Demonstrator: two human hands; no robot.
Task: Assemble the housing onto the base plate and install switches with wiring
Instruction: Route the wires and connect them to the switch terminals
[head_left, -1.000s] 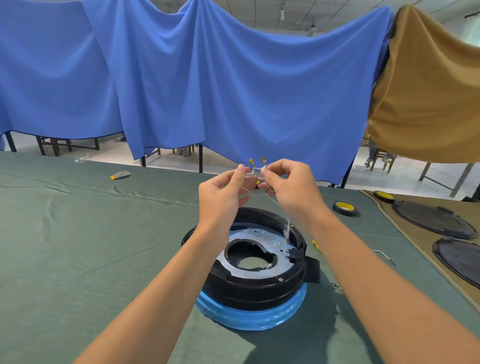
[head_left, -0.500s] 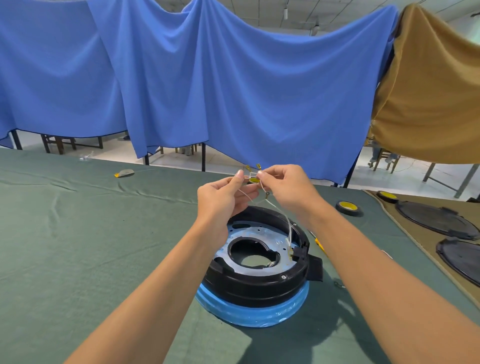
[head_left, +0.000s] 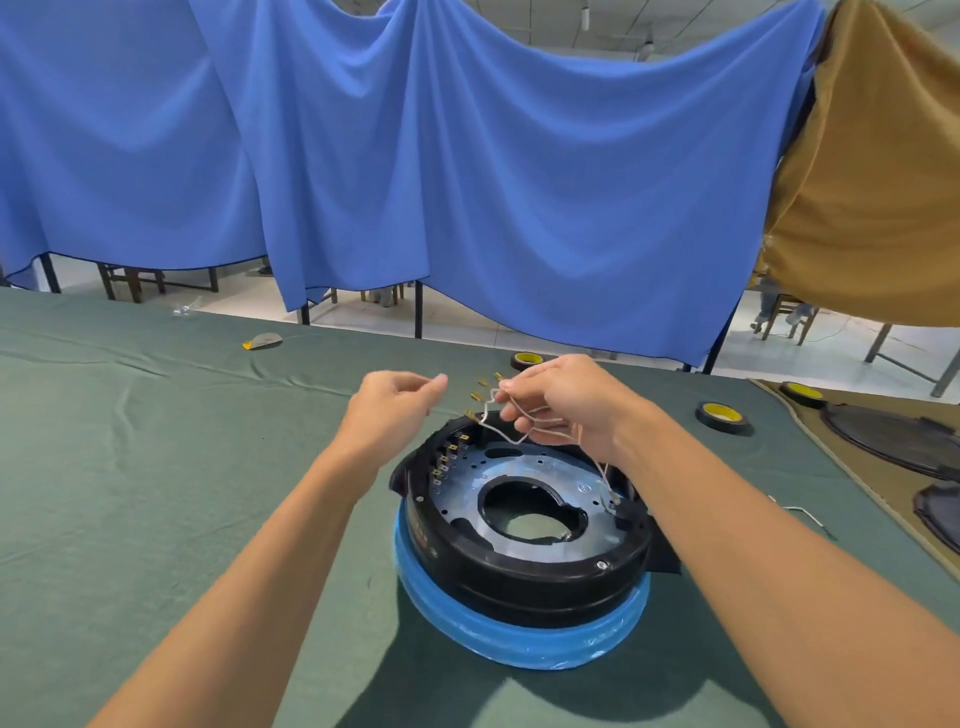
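A black round housing (head_left: 519, 564) stands on a blue film-wrapped base (head_left: 519, 639), with a silver base plate (head_left: 524, 465) inside it. Switches with brass tabs (head_left: 445, 461) line its left inner wall. My right hand (head_left: 569, 402) pinches a bundle of thin white wires (head_left: 506, 434) with brass terminals (head_left: 483, 384), held above the housing's far rim. One strand runs down to the housing's right side (head_left: 612, 491). My left hand (head_left: 397, 410) hovers just left of the terminals, fingers loosely curled, touching nothing that I can see.
Green cloth (head_left: 156, 467) covers the table. Yellow-cored tape rolls (head_left: 719, 414) lie at the back right, black round lids (head_left: 893, 431) on a brown mat at the far right. A loose wire (head_left: 805, 513) lies right of the housing, a small grey-yellow piece (head_left: 262, 341) far left.
My left hand has let go of the wires and drawn away to the left. My right hand keeps the bundle and has lowered it toward the housing's far rim.
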